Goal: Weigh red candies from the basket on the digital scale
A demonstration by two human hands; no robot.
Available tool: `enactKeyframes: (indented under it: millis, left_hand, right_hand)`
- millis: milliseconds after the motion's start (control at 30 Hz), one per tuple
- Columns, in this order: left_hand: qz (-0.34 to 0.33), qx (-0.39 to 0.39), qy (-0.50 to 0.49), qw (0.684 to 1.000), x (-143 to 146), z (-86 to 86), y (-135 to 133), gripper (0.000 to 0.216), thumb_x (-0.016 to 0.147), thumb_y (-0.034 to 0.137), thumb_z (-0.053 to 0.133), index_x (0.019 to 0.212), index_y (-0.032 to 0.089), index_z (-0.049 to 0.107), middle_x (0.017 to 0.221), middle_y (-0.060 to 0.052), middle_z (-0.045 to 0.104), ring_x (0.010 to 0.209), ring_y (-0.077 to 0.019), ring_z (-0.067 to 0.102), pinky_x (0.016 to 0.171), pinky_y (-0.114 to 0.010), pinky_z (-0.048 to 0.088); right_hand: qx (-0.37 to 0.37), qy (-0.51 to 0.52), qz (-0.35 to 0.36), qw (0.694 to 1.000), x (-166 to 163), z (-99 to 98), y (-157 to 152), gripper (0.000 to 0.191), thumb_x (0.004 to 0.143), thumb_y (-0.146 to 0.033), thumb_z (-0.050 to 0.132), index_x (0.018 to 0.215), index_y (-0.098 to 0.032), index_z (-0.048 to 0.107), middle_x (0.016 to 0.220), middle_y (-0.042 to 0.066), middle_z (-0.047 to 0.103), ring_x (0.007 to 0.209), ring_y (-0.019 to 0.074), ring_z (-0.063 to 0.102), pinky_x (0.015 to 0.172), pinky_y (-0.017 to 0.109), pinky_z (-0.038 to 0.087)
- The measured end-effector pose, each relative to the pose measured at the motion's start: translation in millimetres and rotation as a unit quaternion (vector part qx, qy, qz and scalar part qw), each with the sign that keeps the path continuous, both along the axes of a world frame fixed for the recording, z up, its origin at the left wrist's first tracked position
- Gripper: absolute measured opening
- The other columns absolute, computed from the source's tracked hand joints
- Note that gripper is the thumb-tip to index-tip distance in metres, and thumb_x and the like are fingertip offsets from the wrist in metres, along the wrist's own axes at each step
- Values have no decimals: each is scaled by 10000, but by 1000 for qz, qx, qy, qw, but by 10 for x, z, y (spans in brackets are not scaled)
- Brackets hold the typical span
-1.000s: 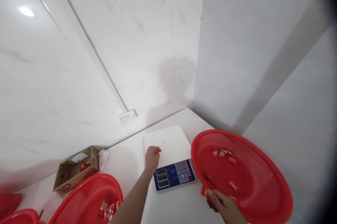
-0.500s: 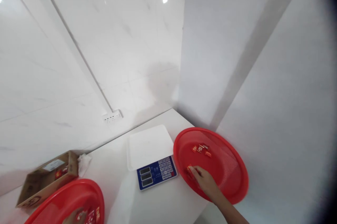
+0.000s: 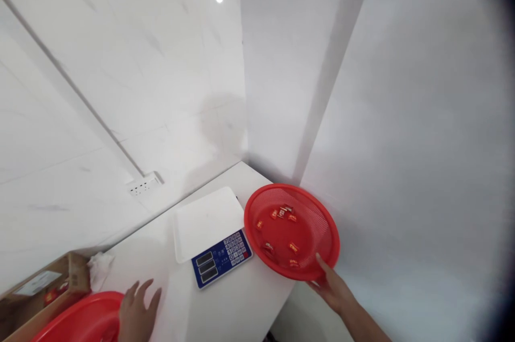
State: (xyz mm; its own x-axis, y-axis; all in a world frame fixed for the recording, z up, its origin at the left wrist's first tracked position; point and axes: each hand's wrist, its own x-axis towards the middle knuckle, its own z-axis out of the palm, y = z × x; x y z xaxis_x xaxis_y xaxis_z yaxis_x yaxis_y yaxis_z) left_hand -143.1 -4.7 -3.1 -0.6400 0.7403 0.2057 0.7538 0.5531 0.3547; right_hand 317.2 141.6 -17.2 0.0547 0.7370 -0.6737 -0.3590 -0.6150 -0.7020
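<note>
My right hand [image 3: 328, 285] grips the near right rim of a red mesh basket [image 3: 332, 224], thumb over the inside and fingers underneath. Several small red wrapped candies [image 3: 293, 247] lie scattered on the basket's floor. At the lower left, my left hand [image 3: 139, 312] is raised with fingers apart and holds nothing. It is beside the right edge of a second red basket [image 3: 86, 310], partly cut off by the frame. Between the two baskets sits a digital scale [image 3: 221, 257] with a bare white weighing pan [image 3: 209, 221].
A cardboard box [image 3: 74, 277] with red items inside stands at the left, and a crumpled white plastic bag [image 3: 100, 268] lies against it. A wall socket [image 3: 144, 185] is above the white table [image 3: 225, 310]. Walls meet behind the table's corner.
My right hand has gone from inside the right basket to its rim. My left hand has come up out of the left basket. The view has swung right, and more candies show.
</note>
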Motion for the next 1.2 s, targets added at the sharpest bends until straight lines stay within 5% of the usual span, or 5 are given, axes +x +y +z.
enactKeyframes:
  millis: [233,500,833,1033,1200]
  left_hand:
    - [-158,-14,-34,987,780,145,485,373,735,405,447,1026,211,576,1240,-97,483,1236,-281,333,990,-456,333]
    - [-148,-19,-62,987,649,-15,393,381,709,412,460,997,200,590,1179,-103,531,1182,-286,404,982,-459,347]
    - [-110,15,-96,989,519,41,89,382,725,418,444,1004,202,589,1185,-98,528,1156,-250,448,985,-422,361]
    - [-51,41,-82,994,265,-58,-303,391,726,410,448,989,167,606,1162,-128,547,1122,-272,484,968,-442,376]
    - [-26,44,-78,996,174,-106,-425,378,752,401,436,1000,173,606,1167,-120,552,1110,-261,499,953,-449,390]
  right_hand:
    - [-12,40,-38,998,-136,-8,-93,135,598,-246,622,692,-192,541,697,44,682,789,236,654,694,344,547]
    - [104,-35,-47,993,187,692,-27,475,591,-348,719,1001,-169,561,951,88,678,875,270,632,670,377,550]
    - [208,-34,97,973,-704,1111,622,469,672,-396,659,1055,-166,517,1044,116,637,887,259,623,625,359,553]
    - [348,-256,164,887,-1375,1159,659,645,755,-468,529,1310,-193,349,1113,98,608,956,242,593,781,359,494]
    - [432,-355,204,803,-1725,1160,628,670,825,-448,409,1398,-215,149,1067,87,636,854,236,634,683,327,508]
